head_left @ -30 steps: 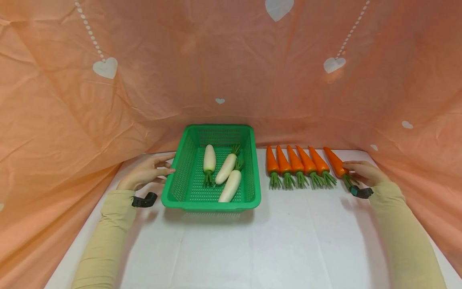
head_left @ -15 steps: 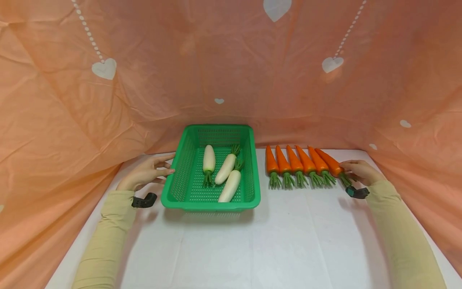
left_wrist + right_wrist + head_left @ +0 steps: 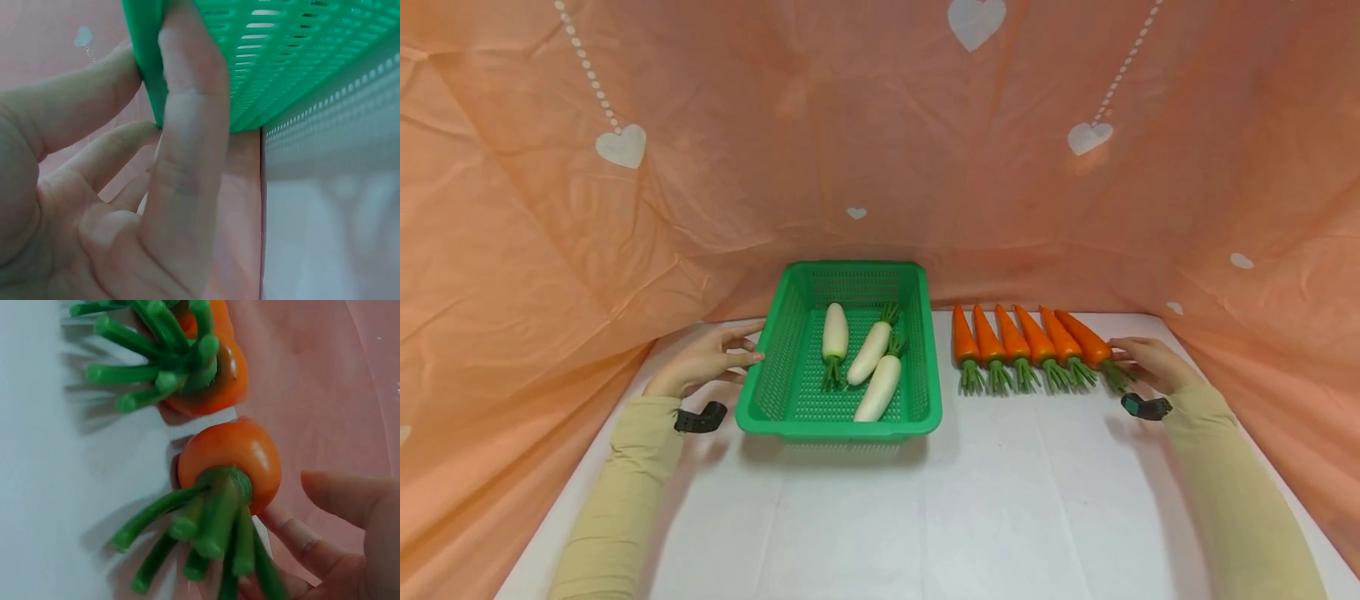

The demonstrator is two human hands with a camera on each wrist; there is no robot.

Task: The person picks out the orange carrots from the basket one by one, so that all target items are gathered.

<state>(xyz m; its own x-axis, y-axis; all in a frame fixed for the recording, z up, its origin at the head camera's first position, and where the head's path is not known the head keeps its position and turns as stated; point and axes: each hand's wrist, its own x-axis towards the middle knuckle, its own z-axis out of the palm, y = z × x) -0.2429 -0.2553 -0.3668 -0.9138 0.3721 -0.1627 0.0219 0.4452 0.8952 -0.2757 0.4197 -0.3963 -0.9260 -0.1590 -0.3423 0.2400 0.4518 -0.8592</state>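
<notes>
At the left side of a green plastic basket (image 3: 838, 428), my left hand (image 3: 706, 360) reaches with fingers extended and fingertips at the rim. Its fingers lie against the basket's rim and perforated outer wall in the left wrist view. Three white radishes (image 3: 881, 387) with green stems lie inside. Right of the basket, several orange carrots (image 3: 988, 333) form a row, green stems toward me. Beside the rightmost carrot (image 3: 231, 447) is my right hand (image 3: 350, 550); its thumb stands off the carrot, and another finger shows just behind the carrot's thick end.
The white tabletop (image 3: 985, 517) extends in front of the basket and carrots. Behind and at both sides hangs an orange cloth (image 3: 865, 150) with white hearts. Each wrist wears a black strap device (image 3: 700, 417).
My right hand has moved the rightmost carrot leftward beside the others, and its fingers have since come off the carrot. My left hand has stayed at the basket's rim.
</notes>
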